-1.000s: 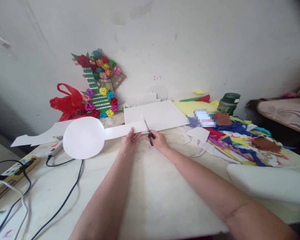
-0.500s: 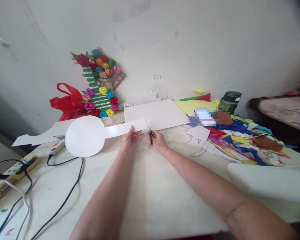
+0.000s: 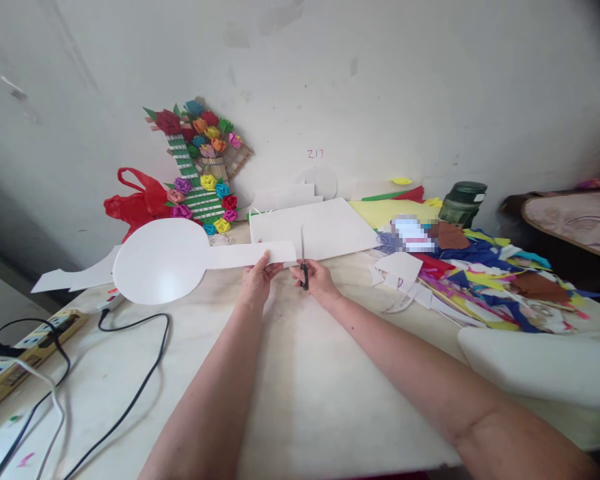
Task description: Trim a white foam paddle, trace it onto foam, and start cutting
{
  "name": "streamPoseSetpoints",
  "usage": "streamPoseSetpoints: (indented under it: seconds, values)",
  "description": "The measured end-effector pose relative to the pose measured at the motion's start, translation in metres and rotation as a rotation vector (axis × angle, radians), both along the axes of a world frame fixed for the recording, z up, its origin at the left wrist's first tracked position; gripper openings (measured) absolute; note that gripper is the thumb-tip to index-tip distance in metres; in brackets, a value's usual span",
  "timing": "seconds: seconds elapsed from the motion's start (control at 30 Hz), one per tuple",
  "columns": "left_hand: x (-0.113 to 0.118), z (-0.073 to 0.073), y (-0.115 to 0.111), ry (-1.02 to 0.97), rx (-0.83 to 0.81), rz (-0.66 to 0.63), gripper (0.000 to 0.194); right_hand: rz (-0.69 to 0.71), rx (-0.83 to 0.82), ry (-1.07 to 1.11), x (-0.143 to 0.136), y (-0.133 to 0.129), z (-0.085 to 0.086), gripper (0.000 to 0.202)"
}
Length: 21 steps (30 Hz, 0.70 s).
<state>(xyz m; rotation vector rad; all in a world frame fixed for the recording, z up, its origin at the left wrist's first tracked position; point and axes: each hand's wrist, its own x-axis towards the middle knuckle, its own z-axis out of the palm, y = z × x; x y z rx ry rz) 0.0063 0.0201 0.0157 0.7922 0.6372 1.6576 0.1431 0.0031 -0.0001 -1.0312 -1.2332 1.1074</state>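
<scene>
My left hand [image 3: 260, 275] pinches the strip end of a white paper cutout [image 3: 161, 261], thumb on top and fingers beneath. This cutout has a large round part on the left and a straight strip running right. In my right hand [image 3: 319, 280] is a pair of scissors [image 3: 304, 257] with black handles, its blades pointing up and away from me. The blades stand beside the strip's right end; whether they touch it I cannot tell. Behind both hands lies a white rectangular board [image 3: 315, 227].
Colourful paper scraps [image 3: 505, 280] are heaped at right, with a dark green bottle [image 3: 463, 203] behind them. A paper-flower craft [image 3: 200, 167] and red plastic bag [image 3: 137, 200] stand at the back left. A power strip [image 3: 30, 353] and black cable [image 3: 163, 353] occupy the left side.
The cutout's round part has shifted slightly left and up, and its strip now lies more level. The scissors have turned more upright, with their blades a little further right.
</scene>
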Motion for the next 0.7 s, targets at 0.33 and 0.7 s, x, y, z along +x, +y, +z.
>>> streamPoseSetpoints:
  seconds: [0.33, 0.7]
  values:
    - [0.004, -0.005, 0.002, 0.162, 0.006, 0.042, 0.050, -0.266, 0.335, -0.644, 0.010, 0.007, 0.000, 0.048]
    - [0.003, 0.004, -0.003, 0.417, 0.048, 0.109, 0.045, -0.055, 0.233, -0.227, 0.003, 0.002, 0.002, 0.036]
